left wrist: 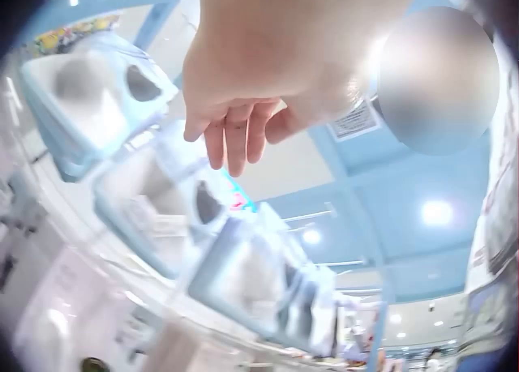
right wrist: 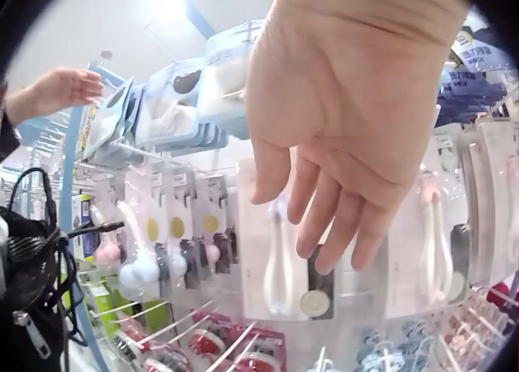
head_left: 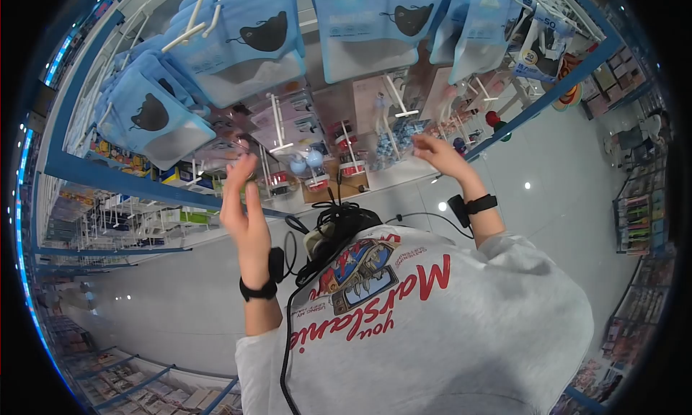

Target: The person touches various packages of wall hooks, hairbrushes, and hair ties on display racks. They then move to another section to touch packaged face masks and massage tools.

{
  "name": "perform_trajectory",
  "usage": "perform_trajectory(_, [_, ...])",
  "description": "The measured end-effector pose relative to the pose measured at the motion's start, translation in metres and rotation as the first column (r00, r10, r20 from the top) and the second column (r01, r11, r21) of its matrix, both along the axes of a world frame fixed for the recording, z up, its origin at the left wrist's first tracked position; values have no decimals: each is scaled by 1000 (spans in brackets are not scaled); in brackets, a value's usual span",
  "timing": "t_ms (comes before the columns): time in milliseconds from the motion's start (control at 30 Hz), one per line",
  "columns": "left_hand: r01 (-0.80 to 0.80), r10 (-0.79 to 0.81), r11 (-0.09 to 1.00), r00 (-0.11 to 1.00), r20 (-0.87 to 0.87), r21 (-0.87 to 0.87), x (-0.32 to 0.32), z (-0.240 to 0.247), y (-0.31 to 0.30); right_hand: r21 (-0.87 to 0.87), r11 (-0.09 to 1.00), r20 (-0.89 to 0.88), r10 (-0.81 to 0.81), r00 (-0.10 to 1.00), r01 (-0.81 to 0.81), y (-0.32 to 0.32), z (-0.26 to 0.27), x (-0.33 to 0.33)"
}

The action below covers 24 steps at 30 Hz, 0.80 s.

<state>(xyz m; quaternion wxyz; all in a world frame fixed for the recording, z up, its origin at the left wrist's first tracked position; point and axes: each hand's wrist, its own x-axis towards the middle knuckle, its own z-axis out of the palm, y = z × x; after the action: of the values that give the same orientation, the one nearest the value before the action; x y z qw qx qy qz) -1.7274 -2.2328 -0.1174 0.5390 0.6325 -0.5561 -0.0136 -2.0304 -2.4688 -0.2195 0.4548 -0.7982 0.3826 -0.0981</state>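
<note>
Raised before the hanging rack, the left hand (head_left: 246,217) has its fingers loosely extended and holds nothing. In the left wrist view, that hand (left wrist: 259,72) hangs with relaxed fingers in front of blue mask packs (left wrist: 150,202). The right hand (head_left: 445,161) is held up near small blue hanging items (head_left: 398,140), palm inward, with nothing in it. Seen from the right wrist, the right hand (right wrist: 349,104) has its fingers pointing down in front of clear packs with a white, tong-shaped item (right wrist: 280,271); whether it touches them cannot be told.
Blue mask packs (head_left: 249,37) hang along the top of the rack on white hooks. A blue frame bar (head_left: 166,192) runs across the left side. Dark cables and a black bag (right wrist: 24,283) are by the person's body. Another shelf (head_left: 641,213) stands at the right.
</note>
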Motion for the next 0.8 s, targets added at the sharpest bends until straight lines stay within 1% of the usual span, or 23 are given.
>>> perform_trajectory(33, [1, -1, 1000, 1000, -8, 3, -14, 14, 0, -77, 996, 18, -32, 999, 33, 2, 9, -9])
perform_trajectory(67, [175, -175, 984, 985, 0, 14, -29, 27, 1, -108, 993, 114, -25, 993, 37, -5, 10, -12])
perform_trajectory(100, [343, -343, 939, 939, 10, 24, -43, 32, 0, -141, 989, 211, -13, 977, 44, -20, 11, -10])
perform_trajectory(133, [343, -343, 939, 939, 9, 25, -56, 31, -9, -121, 989, 322, -37, 946, 80, -30, 12, -3])
perform_trajectory(167, [360, -353, 920, 933, -74, 152, -67, 27, -26, -100, 989, 430, -60, 901, 113, -40, 14, 8])
perform_trajectory(200, [381, -350, 883, 924, -157, 273, -72, 21, -45, -103, 988, 433, -58, 900, 113, -51, 13, 19])
perform_trajectory(233, [396, -339, 849, 916, -212, 351, -70, -2, -66, 27, 974, 454, -214, 865, 227, -61, 9, 30])
perform_trajectory(267, [411, -324, 808, 909, -264, 424, -66, -27, -89, 157, 930, 456, -366, 811, 331, -72, 7, 41])
perform_trajectory(300, [478, -238, 708, 854, -462, 520, -67, -33, -110, 151, 932, 463, -361, 809, 329, -84, 6, 50])
perform_trajectory(367, [475, -224, 727, 847, -483, 496, -65, -61, -151, 342, 861, 373, -492, 787, 376, -102, 7, 66])
perform_trajectory(433, [294, -33, 888, 808, -588, 354, -65, -86, -191, 356, 867, 401, -479, 781, 349, -106, 21, 77])
perform_trajectory(467, [287, -27, 891, 807, -590, 351, -64, -89, -206, 370, 870, 426, -470, 773, 325, -108, 27, 81])
perform_trajectory(500, [238, 14, 892, 835, -550, 384, -62, -90, -221, 363, 876, 428, -459, 779, 317, -111, 31, 84])
perform_trajectory(533, [187, 58, 890, 858, -510, 416, -59, -94, -237, 321, 878, 429, -470, 771, 356, -114, 33, 87])
perform_trajectory(567, [179, 67, 893, 856, -513, 414, -50, -109, -256, 280, 876, 431, -481, 763, 393, -116, 32, 89])
perform_trajectory(600, [161, 122, 863, 853, -508, 478, -39, -129, -277, 249, 878, 490, -478, 729, 409, -122, 28, 93])
perform_trajectory(633, [146, 178, 827, 848, -499, 542, -40, -127, -282, 249, 882, 486, -471, 736, 400, -124, 30, 89])
perform_trajectory(667, [140, 188, 826, 844, -502, 546, -44, -128, -284, -22, 917, 500, -335, 798, 399, -126, 33, 81])
perform_trajectory(700, [110, 213, 888, 762, -611, 447, -48, -128, -288, -291, 883, 476, -200, 856, 368, -127, 34, 77])
perform_trajectory(733, [64, 211, 939, 672, -710, 339, -55, -123, -290, -287, 886, 475, -198, 858, 363, -130, 30, 79])
perform_trajectory(800, [84, 160, 965, 564, -810, 249, -50, -118, -294, -289, 840, 476, -290, 830, 459, -136, 25, 88])
